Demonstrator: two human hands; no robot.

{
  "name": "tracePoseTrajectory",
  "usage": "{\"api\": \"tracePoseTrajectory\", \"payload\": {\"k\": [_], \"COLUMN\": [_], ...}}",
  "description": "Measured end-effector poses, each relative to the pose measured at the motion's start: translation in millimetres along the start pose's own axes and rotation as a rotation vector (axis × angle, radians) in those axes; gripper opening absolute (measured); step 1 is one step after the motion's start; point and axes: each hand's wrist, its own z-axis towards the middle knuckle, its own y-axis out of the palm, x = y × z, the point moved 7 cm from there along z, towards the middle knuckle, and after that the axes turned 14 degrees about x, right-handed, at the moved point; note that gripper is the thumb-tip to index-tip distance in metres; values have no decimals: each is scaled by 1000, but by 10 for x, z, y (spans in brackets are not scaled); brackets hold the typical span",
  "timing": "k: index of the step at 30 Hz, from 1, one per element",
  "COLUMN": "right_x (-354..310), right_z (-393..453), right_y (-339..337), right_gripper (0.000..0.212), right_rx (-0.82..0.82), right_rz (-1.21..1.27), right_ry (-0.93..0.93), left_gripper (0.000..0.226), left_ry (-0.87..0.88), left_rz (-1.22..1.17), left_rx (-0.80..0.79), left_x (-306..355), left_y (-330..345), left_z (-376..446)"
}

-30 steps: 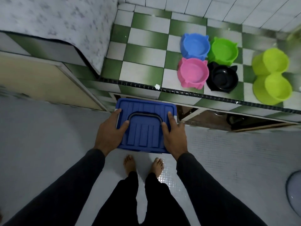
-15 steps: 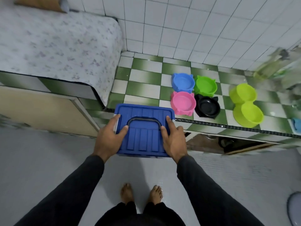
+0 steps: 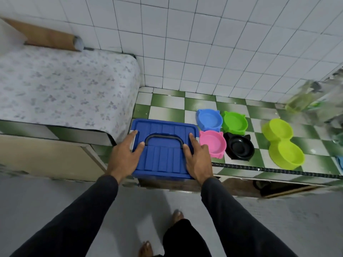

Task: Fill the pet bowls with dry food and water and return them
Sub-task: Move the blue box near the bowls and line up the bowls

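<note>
2 hands, left hand [image 3: 124,155] and right hand [image 3: 198,158], still clasp the blue box [image 3: 163,147] by its sides; it has now reached the counter [image 3: 167,110], the pink bowl [image 3: 213,143] touching beside the right hand.

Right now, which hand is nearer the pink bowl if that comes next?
The right hand. It grips the blue box on the side next to the pink bowl; the left hand is on the far side.
</note>
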Motion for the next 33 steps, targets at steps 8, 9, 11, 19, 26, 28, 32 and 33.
{"api": "tracePoseTrajectory", "payload": {"k": [8,9,11,19,26,28,32,33], "right_x": [-71,-79,-85,-118,-154,-167,-177,-178], "right_z": [910,1032,1272,2037,2402,2453,2564,2588], "right_y": [267,285,317,496,679,722,829,852], "right_gripper": [55,55,55,58,58,58,58,58], "right_rx": [-6,-13,-22,-58,-50,-51,-61,-62], "right_rz": [59,64,91,13,-4,2,26,30], "right_ry": [-7,-8,2,-14,-4,-2,13,15], "left_gripper": [60,60,59,60,61,63,63,63], "left_ry": [3,2,3,0,3,-13,-19,-19], "left_rz": [83,83,65,102,127,111,100,97], "left_rx": [-10,-14,-19,-11,-26,-43,-58,-62], "left_x": [100,123,199,347,314,274,205,192], "left_y": [451,507,599,967,1171,1215,1279,1295], "left_z": [852,955,1141,1747,2156,2236,2381,2413]}}
